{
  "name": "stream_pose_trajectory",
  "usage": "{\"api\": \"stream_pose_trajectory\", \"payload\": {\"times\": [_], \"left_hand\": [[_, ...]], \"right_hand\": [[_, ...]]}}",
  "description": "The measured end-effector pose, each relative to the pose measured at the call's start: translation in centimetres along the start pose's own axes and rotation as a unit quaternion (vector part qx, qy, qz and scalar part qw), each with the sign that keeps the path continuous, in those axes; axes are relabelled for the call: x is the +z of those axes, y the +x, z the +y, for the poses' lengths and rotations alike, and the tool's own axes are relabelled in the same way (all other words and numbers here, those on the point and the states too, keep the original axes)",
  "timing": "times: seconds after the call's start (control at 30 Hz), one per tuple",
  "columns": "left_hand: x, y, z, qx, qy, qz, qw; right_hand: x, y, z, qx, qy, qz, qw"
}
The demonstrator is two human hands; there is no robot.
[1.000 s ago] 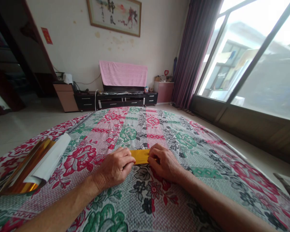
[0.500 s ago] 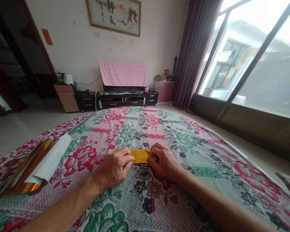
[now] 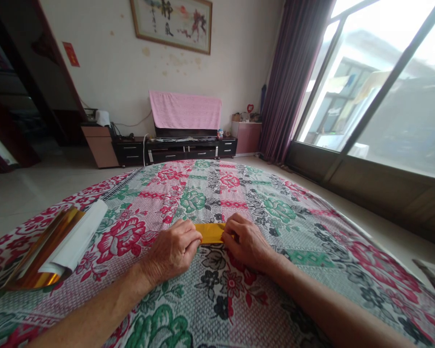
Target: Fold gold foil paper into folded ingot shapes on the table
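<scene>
A yellow-gold strip of folded paper (image 3: 212,233) lies level between my hands, low over the patterned tablecloth (image 3: 192,199). My left hand (image 3: 177,244) is closed, pinching the strip's left end between thumb and fingers. At the other end, my right hand (image 3: 244,241) grips it with curled fingers. Both ends of the strip are hidden by my fingers. To the left rests a loosely rolled stack of shiny gold sheets (image 3: 54,232), with a white sheet (image 3: 78,237) curled over its right side.
Beyond the table stands a low black TV cabinet (image 3: 183,153), with a pink cloth (image 3: 186,111) draped over the object on top. A purple curtain (image 3: 293,72) and a large window (image 3: 362,96) are on the right. A dark-framed item (image 3: 433,278) shows at the lower right edge.
</scene>
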State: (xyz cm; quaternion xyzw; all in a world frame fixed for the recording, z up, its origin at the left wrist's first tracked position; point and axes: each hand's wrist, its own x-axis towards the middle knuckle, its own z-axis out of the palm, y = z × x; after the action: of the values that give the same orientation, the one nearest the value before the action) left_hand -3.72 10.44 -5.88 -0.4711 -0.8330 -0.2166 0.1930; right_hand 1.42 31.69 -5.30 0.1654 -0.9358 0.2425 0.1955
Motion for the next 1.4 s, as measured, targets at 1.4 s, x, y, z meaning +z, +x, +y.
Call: {"api": "stream_pose_trajectory", "payload": {"times": [1.4], "left_hand": [[-0.8, -0.4, -1.4, 0.079, 0.001, -0.027, 0.997]], "right_hand": [[0.4, -0.1, 0.4, 0.003, 0.0, 0.012, 1.0]]}}
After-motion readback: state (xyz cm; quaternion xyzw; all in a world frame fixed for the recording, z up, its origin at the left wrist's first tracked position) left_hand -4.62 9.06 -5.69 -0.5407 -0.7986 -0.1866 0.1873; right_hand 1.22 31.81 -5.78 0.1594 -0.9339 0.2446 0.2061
